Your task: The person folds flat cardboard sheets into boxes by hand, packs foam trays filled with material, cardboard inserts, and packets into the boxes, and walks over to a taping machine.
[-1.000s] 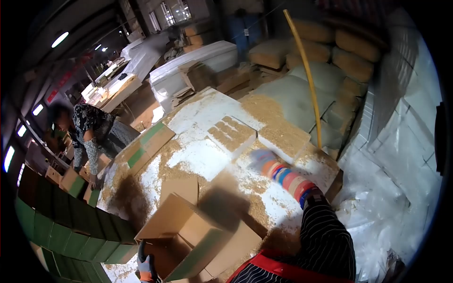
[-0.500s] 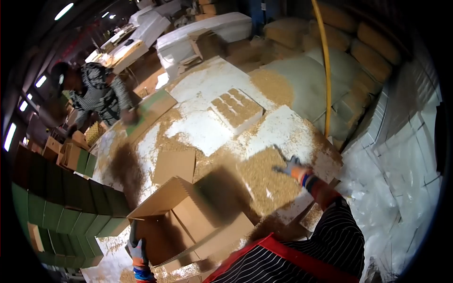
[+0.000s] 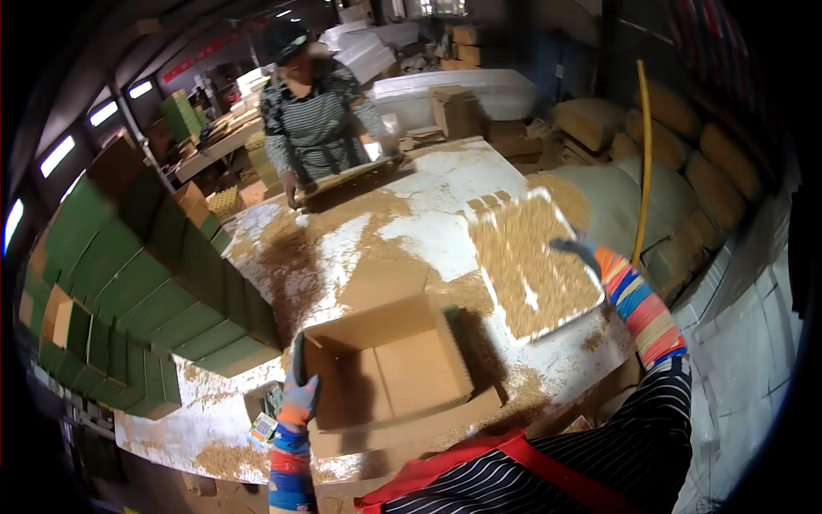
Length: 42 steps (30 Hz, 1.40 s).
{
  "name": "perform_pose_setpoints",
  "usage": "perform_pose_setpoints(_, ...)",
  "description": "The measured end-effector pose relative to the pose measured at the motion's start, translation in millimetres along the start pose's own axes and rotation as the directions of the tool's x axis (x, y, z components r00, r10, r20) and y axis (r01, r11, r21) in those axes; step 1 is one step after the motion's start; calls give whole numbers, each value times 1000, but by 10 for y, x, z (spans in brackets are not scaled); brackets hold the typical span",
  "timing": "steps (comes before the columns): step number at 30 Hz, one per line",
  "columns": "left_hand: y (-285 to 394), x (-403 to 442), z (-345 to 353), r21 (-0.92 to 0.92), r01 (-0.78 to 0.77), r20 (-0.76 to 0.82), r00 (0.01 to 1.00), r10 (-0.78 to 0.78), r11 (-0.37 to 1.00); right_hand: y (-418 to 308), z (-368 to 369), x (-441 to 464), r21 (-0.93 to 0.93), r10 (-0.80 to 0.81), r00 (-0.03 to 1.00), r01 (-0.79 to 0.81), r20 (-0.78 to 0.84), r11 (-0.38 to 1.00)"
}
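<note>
An open cardboard box stands at the front of the table, its inside bare. My left hand, in a grey and orange glove, grips the box's left wall, fingers along the side. To the right lies a shallow white tray heaped with wood shavings or sawdust, smeared by motion. My right hand, gloved too, is at the tray's right rim with its fingers over the edge; blur softens the fingertips. Behind the tray, part of a shavings-topped block shows.
Stacked green cartons rise on the left. Across the white table, a person holds a flat board. A cardboard sheet lies behind the box. A yellow pole and sacks stand at right.
My view has turned left and lifted. The shavings-filled tray and my right hand have moved farther across the table. The box is now turned upright toward me. The person has raised the board.
</note>
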<state>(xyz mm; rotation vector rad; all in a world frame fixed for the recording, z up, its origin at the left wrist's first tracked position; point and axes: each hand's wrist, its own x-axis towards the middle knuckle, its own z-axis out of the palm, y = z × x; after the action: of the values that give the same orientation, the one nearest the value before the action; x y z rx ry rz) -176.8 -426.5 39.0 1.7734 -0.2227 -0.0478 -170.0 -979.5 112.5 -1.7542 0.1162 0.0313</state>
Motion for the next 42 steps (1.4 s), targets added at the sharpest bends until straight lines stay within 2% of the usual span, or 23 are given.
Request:
perform_pose_setpoints(4,-96,131,74,-150,-104,-43,994,99,983,-1124,802,77,278,50,948,-143,315,950)
perform_pose_setpoints(8,-150,94,84,3,-87,-148,985,87,996,-1225,1759,497,126,-169,863,124,477,984)
perform_pose_setpoints(9,-138,64,74,-72,-65,-175,983,52,995,-887,1843,880,411,-97,757,-238,646,880)
perform_pose_setpoints(11,-266,5,36,-275,-38,-239,971,-30,961,-958,2265,908,200,-130,607,-49,784,979)
perform_pose_setpoints(12,-349,3,-7,-127,-145,-247,963,110,981,-1023,2320,852,-117,-44,565,246,824,962)
perform_pose_setpoints(14,-454,70,89,-445,-133,-310,951,-13,886,-909,2559,855,-272,148,410,262,900,926)
perform_pose_setpoints(15,-327,-24,134,-229,-103,-342,939,19,968,-767,2662,899,-349,225,372,311,900,884)
perform_pose_setpoints(17,-459,-33,224,-334,-146,-400,916,0,931,-482,2860,1034,-511,382,350,442,855,738)
perform_pose_setpoints(20,-396,-71,217,-301,-109,-360,933,-8,947,-639,3066,842,-389,238,362,431,901,814)
perform_pose_setpoints(21,-310,-101,161,210,-223,-305,910,280,952,-523,3116,885,-388,223,366,474,903,791)
perform_pose_setpoints(23,-144,-115,202,216,-230,-307,906,290,949,114,3213,1106,-286,144,296,523,944,803)
perform_pose_setpoints(24,-55,-104,232,70,-84,-347,932,103,994,316,3213,1110,-329,215,297,418,930,847)
perform_pose_setpoints(25,-6,-88,261,-83,59,-357,930,-85,995,350,3197,1049,-354,134,390,570,911,742)
perform_pose_setpoints(27,-78,-60,301,-159,-16,-372,927,-45,987,137,3160,777,-474,99,555,590,826,654)
perform_pose_setpoints(29,-35,-39,245,-199,55,-278,954,-110,978,-90,3144,397,-599,-135,656,741,743,303)
perform_pose_setpoints(31,-15,-123,175,195,-36,-270,959,89,980,-205,3192,219,-625,-147,613,779,777,-54)
perform_pose_setpoints(32,-14,-152,148,382,-92,-219,958,186,920,-68,3186,206,-599,-34,599,800,800,11)
perform_pose_setpoints(33,-255,-115,61,93,-46,-313,947,73,995,106,3153,218,-591,72,586,803,807,80)
perform_pose_setpoints(35,-287,-279,-216,156,112,-673,740,23,981,372,3111,356,-557,83,552,826,830,87)
perform_pose_setpoints(37,-793,-481,-785,194,41,-837,529,144,980,117,3082,370,-517,92,510,833,855,194)
perform_pose_setpoints(38,-1341,-711,-1186,509,403,-817,505,279,760,-124,3035,428,-499,128,483,827,866,258)
perform_pose_setpoints(39,-1086,-849,-1267,475,703,-851,519,74,530,-200,2936,559,-362,-114,450,823,886,437)
perform_pose_setpoints(42,-1624,-1155,-1517,319,677,-855,508,-107,664,-634,2626,928,-269,-350,855,465,383,843)
